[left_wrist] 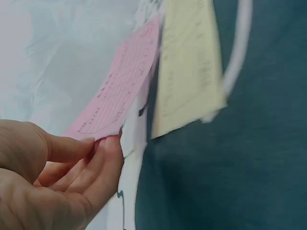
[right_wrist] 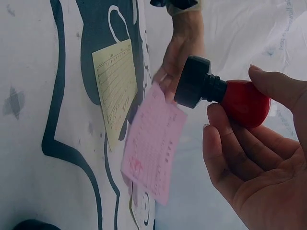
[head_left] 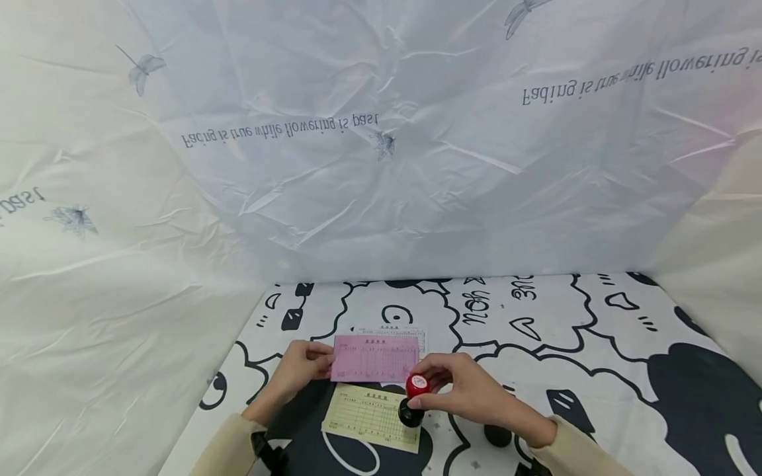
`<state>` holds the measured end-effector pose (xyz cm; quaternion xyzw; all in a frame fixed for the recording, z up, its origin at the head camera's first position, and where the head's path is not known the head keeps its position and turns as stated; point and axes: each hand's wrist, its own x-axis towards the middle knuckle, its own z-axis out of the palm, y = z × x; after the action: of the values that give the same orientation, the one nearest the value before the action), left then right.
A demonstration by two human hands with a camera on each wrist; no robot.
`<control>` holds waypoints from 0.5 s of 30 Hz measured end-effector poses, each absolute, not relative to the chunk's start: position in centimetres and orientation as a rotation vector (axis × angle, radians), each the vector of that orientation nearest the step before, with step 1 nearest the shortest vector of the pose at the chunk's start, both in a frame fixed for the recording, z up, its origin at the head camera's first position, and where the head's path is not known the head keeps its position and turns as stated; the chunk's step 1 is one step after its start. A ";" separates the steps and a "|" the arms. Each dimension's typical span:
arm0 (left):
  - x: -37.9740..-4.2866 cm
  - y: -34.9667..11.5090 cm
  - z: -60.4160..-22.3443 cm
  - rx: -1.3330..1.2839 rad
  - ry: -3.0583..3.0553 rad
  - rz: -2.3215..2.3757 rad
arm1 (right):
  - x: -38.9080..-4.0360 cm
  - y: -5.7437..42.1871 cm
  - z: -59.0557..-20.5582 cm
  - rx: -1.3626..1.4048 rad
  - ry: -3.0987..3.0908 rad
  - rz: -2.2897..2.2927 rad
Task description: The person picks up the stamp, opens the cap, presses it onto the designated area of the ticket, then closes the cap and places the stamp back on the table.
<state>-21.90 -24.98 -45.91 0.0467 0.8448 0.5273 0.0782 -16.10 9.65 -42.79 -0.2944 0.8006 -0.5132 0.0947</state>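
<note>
The stamp, red-handled with a black base, was in the air over the right end of the yellow slip, apart from the paper. A pale round label with a reddish mark topped its handle, too small to read. The pink slip bore a printed heading and a ruled grid, its characters illegible, and the right wrist view showed a red imprint near one corner. The yellow slip carried a similar heading and grid on the patterned cloth. A white slip showed from behind the pink one, its print likewise unreadable. The right hand pinched the stamp's handle between thumb and fingers. The left hand gripped the left end of the pink slip, thumb above and fingertips beneath, the gap closed to the paper's thickness. Farther out, "you" could be made out on the cloth, and flipped lettering on the pale sheeting read "is true while flowering is past"
</note>
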 end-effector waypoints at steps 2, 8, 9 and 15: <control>-22.9 -24.7 -45.8 0.134 2.503 1.614 | -16.0 9.6 -42.8 -0.865 2.365 -1.522; -25.4 -23.7 -46.2 0.084 2.572 1.583 | -15.8 9.5 -42.7 -0.828 2.339 -1.513; -25.7 -23.6 -46.4 0.075 2.588 1.567 | -15.8 9.5 -42.7 -0.826 2.336 -1.513; -27.5 -23.0 -47.5 0.005 2.681 1.443 | -15.7 9.4 -42.8 -0.822 2.325 -1.508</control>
<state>-27.48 -23.05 -47.47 0.0017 0.8796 0.4733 0.0483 -15.73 9.42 -42.78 -0.2822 0.7979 -0.5177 0.1253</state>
